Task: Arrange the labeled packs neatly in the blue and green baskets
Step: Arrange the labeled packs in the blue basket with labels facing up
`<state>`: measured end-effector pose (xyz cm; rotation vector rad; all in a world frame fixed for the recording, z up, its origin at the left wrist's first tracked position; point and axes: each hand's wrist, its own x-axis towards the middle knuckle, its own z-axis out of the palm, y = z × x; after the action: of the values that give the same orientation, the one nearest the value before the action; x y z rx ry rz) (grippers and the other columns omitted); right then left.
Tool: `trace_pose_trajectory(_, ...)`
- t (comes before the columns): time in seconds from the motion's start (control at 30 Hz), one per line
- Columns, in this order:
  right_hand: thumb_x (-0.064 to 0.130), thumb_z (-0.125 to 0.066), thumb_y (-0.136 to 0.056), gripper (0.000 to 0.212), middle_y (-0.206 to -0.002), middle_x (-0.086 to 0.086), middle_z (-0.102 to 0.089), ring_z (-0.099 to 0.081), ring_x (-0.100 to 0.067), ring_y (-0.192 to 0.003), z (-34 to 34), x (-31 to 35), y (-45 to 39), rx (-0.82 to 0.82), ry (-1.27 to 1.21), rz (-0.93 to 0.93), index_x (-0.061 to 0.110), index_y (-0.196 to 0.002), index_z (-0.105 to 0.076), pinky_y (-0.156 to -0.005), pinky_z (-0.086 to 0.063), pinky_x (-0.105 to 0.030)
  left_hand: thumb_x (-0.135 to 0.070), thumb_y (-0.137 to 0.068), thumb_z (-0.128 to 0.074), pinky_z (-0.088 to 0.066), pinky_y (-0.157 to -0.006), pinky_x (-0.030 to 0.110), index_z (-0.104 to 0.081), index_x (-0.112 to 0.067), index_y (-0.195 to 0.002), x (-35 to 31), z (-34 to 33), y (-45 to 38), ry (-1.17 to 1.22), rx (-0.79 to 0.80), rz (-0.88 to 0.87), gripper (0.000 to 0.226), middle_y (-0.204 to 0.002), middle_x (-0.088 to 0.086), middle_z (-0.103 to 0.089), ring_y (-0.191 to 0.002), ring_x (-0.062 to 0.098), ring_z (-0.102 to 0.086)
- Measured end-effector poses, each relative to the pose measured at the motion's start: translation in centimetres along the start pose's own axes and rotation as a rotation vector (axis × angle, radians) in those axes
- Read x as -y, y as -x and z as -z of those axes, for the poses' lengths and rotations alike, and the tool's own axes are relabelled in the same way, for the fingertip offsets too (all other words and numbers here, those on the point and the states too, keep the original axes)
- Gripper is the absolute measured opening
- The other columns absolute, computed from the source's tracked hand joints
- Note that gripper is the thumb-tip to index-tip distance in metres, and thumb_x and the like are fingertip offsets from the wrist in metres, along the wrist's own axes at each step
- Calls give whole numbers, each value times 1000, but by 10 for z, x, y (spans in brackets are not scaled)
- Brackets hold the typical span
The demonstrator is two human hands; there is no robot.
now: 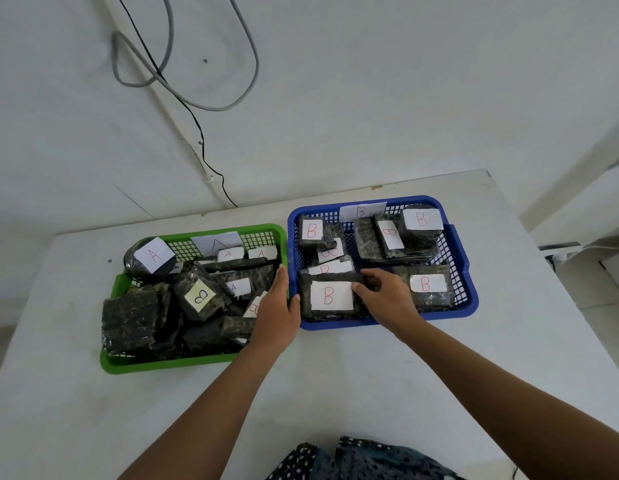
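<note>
The risk I see from here is a pack ending up in the wrong basket. The green plastic mesh basket [193, 363], tagged A on its far wall, holds a loose heap of dark film-wrapped packs, and among them lies a dark wrapped pack with a yellow B label [199, 296], with another B label half hidden just behind my left hand [275, 306]. If I tidy that heap without reading labels, those B packs stay buried there. The heap also rides high at the near left corner, so a nudge could tip a pack over the rim.

My left hand lies with straight fingers along the right wall of the green basket, holding nothing. My right hand [387, 296] is inside the blue plastic mesh basket [387, 323], just to the right of the green one, fingertips pinching the right edge of the large dark pack with a white B label [330, 296]. That pack lies flat in the blue basket's near left corner, directly left of my right hand and under its fingertips. A shallow pinch on slick film could slip.
</note>
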<state>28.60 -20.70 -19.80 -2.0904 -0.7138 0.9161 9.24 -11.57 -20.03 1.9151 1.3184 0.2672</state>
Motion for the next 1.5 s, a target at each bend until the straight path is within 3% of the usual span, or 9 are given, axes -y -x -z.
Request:
trace_pose_trajectory(0.1,31,-66,-95,52,-129,-2,-66,-61,-18,-114,-3,1,4,26,39,15,16,-143,-53,-102,-50,-36,-19,-104,-45,-41,-106,28,-9,-27,-159,2,1,0,2,-1,2,66,-158,2,-37,-135,23,-47)
trace_pose_trajectory(0.23,35,-59,-99,56,-137,-3,-60,-56,-15,-114,-5,6,6,82,92,22,17,-149,-44,-95,-48,-30,-19,-104,-44,-39,-113,36,-9,-27,-159,3,4,-2,30,26,0,65,-158,2,-36,-139,23,-43)
trace_pose_trajectory(0.33,37,-58,-99,62,-141,-4,-56,-55,-20,-121,-6,8,7,63,126,12,19,-153,-36,-102,-49,-37,-20,-104,-44,-37,-114,40,-11,-25,-158,3,9,-4,29,46,-6,63,-158,4,-37,-139,24,-43)
trace_pose_trajectory(0.47,45,-54,-98,52,-129,1,-62,-61,-22,-111,-6,20,11,-71,344,141,27,-145,-41,-91,-55,-49,-25,-102,-51,-27,-120,36,-24,-20,-157,3,24,-5,-16,-40,-107,62,-160,-2,-31,-147,16,-28)
trace_pose_trajectory(0.6,49,-51,-96,53,-137,3,-58,-58,-24,-117,-15,42,8,-104,452,225,30,-145,-41,-92,-51,-47,-33,-100,-53,-25,-117,30,-38,-22,-152,17,53,-10,-124,-127,-182,56,-158,-6,-36,-146,10,-30)
trace_pose_trajectory(0.73,48,-52,-97,50,-142,3,-54,-58,-22,-119,-26,54,5,-68,487,234,30,-143,-46,-93,-49,-44,-36,-99,-54,-20,-113,24,-38,-22,-151,31,71,-9,-160,-118,-172,57,-159,-7,-34,-146,10,-28)
trace_pose_trajectory(1.03,45,-50,-99,53,-148,-3,-50,-47,-25,-134,-81,89,7,45,680,629,22,-146,-44,-101,-46,-45,-35,-101,-48,-17,-123,45,-33,-13,-153,50,107,-8,-460,-205,-238,58,-161,7,-29,-151,21,-16)
trace_pose_trajectory(1.33,37,-45,-102,59,-158,-10,-35,-29,-27,-147,-147,114,-13,229,894,663,13,-153,-30,-118,-28,-42,-40,-102,-42,-9,-124,44,-29,-16,-155,104,147,-4,-574,-170,-167,60,-164,4,-23,-153,20,-11)
trace_pose_trajectory(1.5,32,-41,-101,52,-142,-13,-54,-52,-27,-129,-160,116,-20,282,1185,615,6,-147,-38,-120,-22,-45,-44,-103,-39,-8,-125,42,-34,-13,-153,119,146,-4,-604,-151,-189,59,-161,7,-28,-151,21,-19)
